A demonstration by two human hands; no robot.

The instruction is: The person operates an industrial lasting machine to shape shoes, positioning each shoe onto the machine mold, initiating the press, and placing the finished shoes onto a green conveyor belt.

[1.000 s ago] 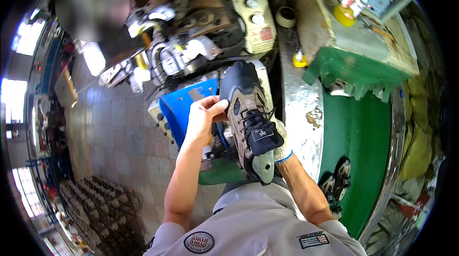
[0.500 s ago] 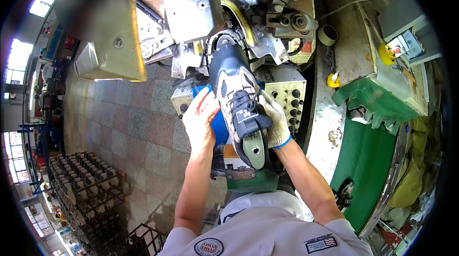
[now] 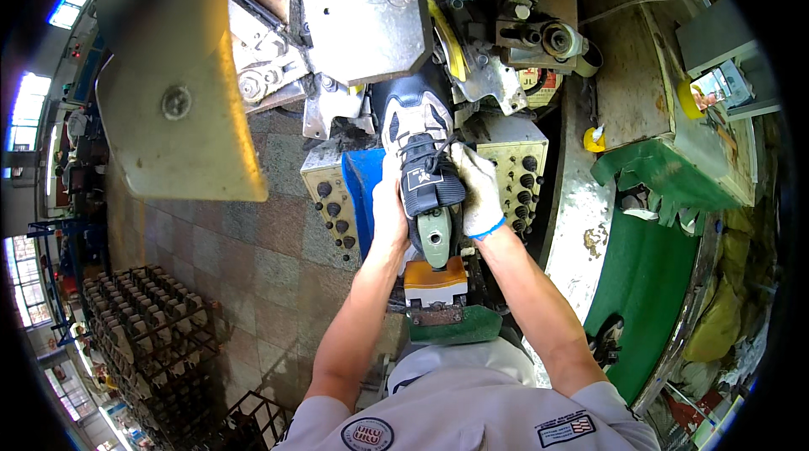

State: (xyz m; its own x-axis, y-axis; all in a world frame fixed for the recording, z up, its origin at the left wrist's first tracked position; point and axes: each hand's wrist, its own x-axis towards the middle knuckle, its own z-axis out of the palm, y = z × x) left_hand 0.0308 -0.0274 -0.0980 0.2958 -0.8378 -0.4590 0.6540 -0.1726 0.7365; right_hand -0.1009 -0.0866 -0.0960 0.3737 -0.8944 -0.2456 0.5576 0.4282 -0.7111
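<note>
A dark and beige sneaker upper (image 3: 415, 126) with black laces sits on a green shoe last (image 3: 435, 237), whose end with a round hole points toward me. My bare left hand (image 3: 389, 206) presses along the upper's left side. On the right side, my right hand (image 3: 477, 188), in a white knit glove with a blue cuff, grips it. The toe reaches into the machine, under a bright metal plate (image 3: 362, 13) that hides its tip. Below the last is a brown-topped pad (image 3: 435, 274) on the machine, apart from it.
Control boxes with black knobs (image 3: 524, 190) flank the shoe. A yellowish guard panel (image 3: 181, 131) hangs at the upper left. Right of me runs a green conveyor (image 3: 636, 282) with shoes on it. A rack (image 3: 143, 324) full of lasts or similar pieces stands at lower left.
The sneaker upper has moved farther into the machine and straightened. My left hand has closed in on its side. The metal plate and guard panel now appear lower and larger.
</note>
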